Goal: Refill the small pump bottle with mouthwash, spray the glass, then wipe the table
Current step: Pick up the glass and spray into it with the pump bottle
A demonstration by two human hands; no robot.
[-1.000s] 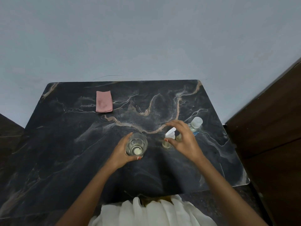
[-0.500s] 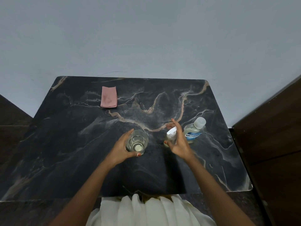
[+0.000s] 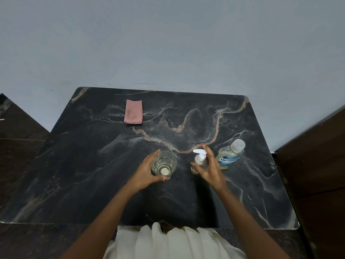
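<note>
Fingers of the left hand (image 3: 146, 172) are gripping the glass (image 3: 166, 161); right of the glass, fingers of the right hand (image 3: 211, 171) are clasping the pump bottle (image 3: 199, 160).

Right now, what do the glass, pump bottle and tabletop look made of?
The glass looks like real glass: clear, glossy walls, thick bright base. The pump bottle seems plastic: translucent body, opaque white pump head. The tabletop is dark polished stone or a marble-look laminate, with tan and white veins and a soft sheen; cannot tell which.
</note>
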